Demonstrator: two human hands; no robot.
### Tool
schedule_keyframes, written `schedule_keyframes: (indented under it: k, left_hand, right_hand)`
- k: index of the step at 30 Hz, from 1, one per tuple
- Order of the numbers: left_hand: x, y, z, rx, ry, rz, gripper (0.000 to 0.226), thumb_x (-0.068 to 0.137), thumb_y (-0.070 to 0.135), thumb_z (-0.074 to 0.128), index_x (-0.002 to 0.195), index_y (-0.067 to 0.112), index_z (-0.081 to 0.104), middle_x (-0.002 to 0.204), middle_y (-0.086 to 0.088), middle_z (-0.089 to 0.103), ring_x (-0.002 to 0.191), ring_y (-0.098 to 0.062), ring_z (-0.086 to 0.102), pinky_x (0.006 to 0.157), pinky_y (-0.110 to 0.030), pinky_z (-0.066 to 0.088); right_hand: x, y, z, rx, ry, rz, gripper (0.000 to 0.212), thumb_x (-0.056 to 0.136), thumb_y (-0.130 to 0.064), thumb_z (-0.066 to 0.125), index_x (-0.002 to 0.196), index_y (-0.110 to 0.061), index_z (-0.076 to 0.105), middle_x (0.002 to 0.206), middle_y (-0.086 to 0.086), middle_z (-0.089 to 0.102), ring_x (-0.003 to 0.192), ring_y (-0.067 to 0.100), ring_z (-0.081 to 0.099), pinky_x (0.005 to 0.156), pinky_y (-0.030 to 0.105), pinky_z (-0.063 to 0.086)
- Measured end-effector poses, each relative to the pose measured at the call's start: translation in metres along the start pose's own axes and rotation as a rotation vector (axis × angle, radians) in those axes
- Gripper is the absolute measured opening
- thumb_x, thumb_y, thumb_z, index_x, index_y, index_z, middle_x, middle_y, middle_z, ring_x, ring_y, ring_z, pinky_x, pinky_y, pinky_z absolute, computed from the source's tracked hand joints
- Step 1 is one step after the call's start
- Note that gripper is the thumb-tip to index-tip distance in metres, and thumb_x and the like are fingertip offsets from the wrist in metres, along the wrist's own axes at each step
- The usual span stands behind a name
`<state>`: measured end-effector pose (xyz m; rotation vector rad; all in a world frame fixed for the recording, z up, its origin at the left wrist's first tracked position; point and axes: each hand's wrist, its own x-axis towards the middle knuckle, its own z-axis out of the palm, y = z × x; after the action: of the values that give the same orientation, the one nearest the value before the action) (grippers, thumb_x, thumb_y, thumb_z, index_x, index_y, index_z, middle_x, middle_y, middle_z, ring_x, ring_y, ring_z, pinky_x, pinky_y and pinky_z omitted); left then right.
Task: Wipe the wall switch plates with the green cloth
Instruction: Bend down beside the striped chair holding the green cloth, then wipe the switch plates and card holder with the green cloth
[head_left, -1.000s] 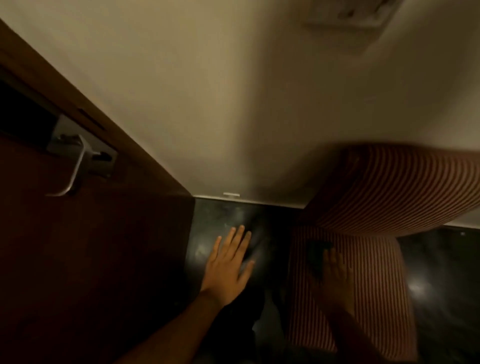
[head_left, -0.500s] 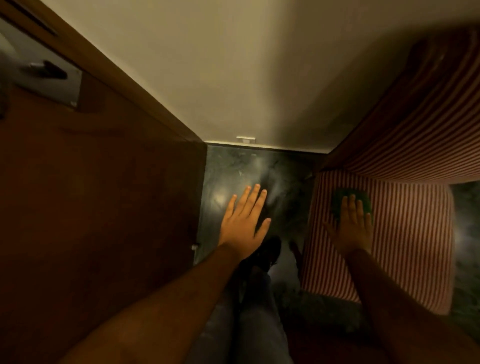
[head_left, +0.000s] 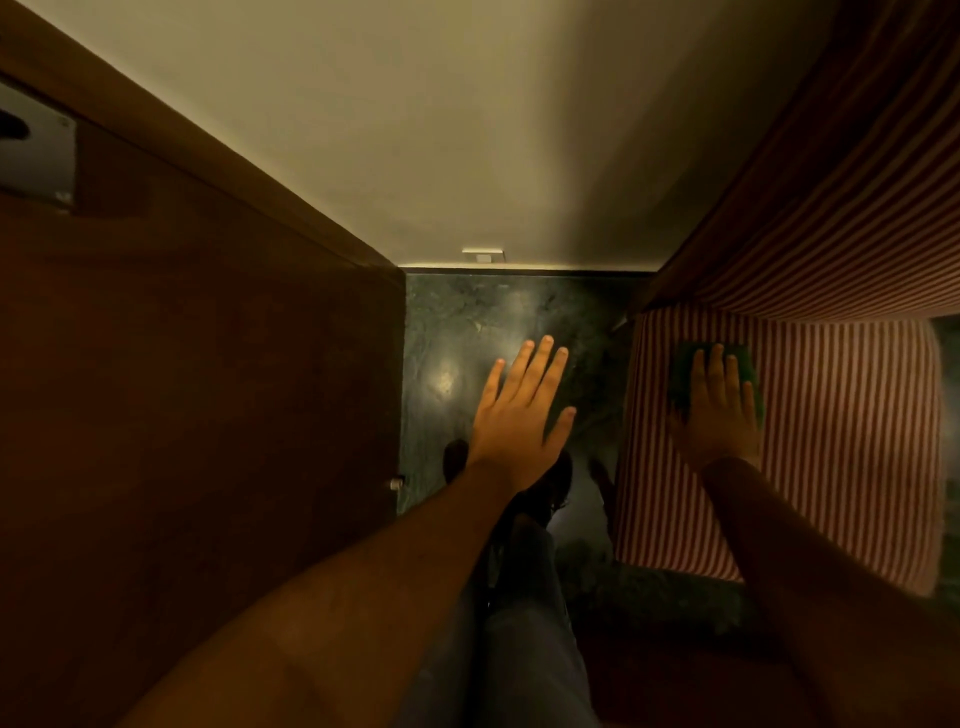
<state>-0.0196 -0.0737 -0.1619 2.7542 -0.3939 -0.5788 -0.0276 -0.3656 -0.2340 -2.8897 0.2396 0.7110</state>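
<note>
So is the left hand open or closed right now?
Open. The left hand is spread flat, fingers straight and apart above the dark floor, holding nothing. The green cloth lies under the right hand.

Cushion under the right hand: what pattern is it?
Narrow red-and-white stripes, on the cushion in the head view; the right hand presses the green cloth onto it.

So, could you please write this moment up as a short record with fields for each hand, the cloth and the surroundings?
left hand: open, fingers spread, empty, over the dark floor
right hand: flat on the green cloth, fingers extended
green cloth: lies on the striped cushion, partly covered by the hand
door: brown wood, on the left
wall: cream, ahead
switch plates: none in view
</note>
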Motion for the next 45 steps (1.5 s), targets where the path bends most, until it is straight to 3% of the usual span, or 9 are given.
schedule_keyframes:
  k: [10,15,19,29,36,40,42,45]
  left_hand:
    - [0.004,-0.002,0.006,0.022,0.003,0.014,0.075,0.115,0.055,0.032,0.177,0.024,0.004,0.185,0.002,-0.002,0.170,-0.016,-0.009,0.138,-0.047,-0.005]
    - [0.001,-0.005,0.004,0.033,0.005,0.004,0.075,0.115,0.053,0.036,0.177,0.025,0.004,0.185,0.003,-0.004,0.170,-0.014,-0.011,0.136,-0.044,-0.011]
    - [-0.001,-0.013,-0.001,0.049,0.023,0.005,0.075,0.116,0.052,0.039,0.177,0.024,0.006,0.185,0.002,-0.002,0.170,-0.015,-0.008,0.136,-0.042,-0.014]
    - [0.002,-0.019,-0.037,0.095,0.073,0.006,0.075,0.112,0.056,0.026,0.177,0.024,0.004,0.185,0.001,-0.003,0.170,-0.016,-0.009,0.138,-0.048,-0.003]
    - [0.000,-0.024,-0.096,0.145,0.172,-0.022,0.077,0.111,0.055,0.028,0.177,0.022,0.005,0.185,0.000,-0.003,0.171,-0.017,-0.008,0.138,-0.047,-0.002]
    - [-0.008,-0.028,-0.144,0.156,0.272,-0.059,0.077,0.111,0.054,0.032,0.177,0.021,0.008,0.185,0.001,0.000,0.171,-0.018,-0.002,0.137,-0.046,0.000]
    - [-0.012,-0.030,-0.173,0.163,0.321,-0.073,0.077,0.111,0.053,0.035,0.177,0.021,0.010,0.185,0.001,0.004,0.171,-0.018,0.000,0.137,-0.044,-0.004]
    - [-0.011,-0.035,-0.220,0.177,0.382,-0.114,0.078,0.111,0.053,0.038,0.177,0.020,0.011,0.185,-0.001,0.006,0.171,-0.019,-0.002,0.136,-0.040,-0.014]
  right_hand:
    - [0.007,-0.002,0.004,0.045,0.047,0.017,0.092,0.093,-0.002,0.058,0.164,-0.015,0.001,0.172,0.011,-0.005,0.158,0.029,-0.004,0.128,0.049,0.007]
    - [0.009,0.003,0.002,0.080,0.115,-0.003,0.086,0.090,0.004,0.058,0.163,-0.008,0.014,0.170,0.018,0.008,0.157,0.037,0.009,0.126,0.052,0.014]
    - [0.006,0.001,-0.003,0.058,0.132,0.001,0.088,0.088,0.006,0.064,0.161,-0.004,0.018,0.169,0.020,0.015,0.156,0.037,0.013,0.123,0.046,0.010]
    - [-0.011,-0.060,-0.036,0.091,0.214,-0.149,0.085,0.080,0.016,0.064,0.157,0.000,0.032,0.164,0.022,0.028,0.153,0.039,0.024,0.123,0.051,0.024]
    - [-0.022,-0.113,-0.099,0.117,0.271,-0.267,0.098,0.063,0.018,0.072,0.153,-0.001,0.040,0.162,0.021,0.035,0.151,0.038,0.029,0.119,0.053,0.030]
    - [-0.029,-0.136,-0.152,0.123,0.355,-0.328,0.102,0.056,0.018,0.070,0.152,0.000,0.042,0.161,0.020,0.037,0.150,0.033,0.024,0.116,0.055,0.035]
    - [-0.032,-0.149,-0.184,0.137,0.374,-0.352,0.103,0.055,0.017,0.069,0.153,0.000,0.040,0.162,0.019,0.036,0.151,0.032,0.024,0.117,0.053,0.037]
    - [-0.036,-0.169,-0.235,0.140,0.387,-0.380,0.105,0.059,0.012,0.067,0.157,-0.003,0.033,0.166,0.014,0.026,0.153,0.032,0.024,0.121,0.046,0.029]
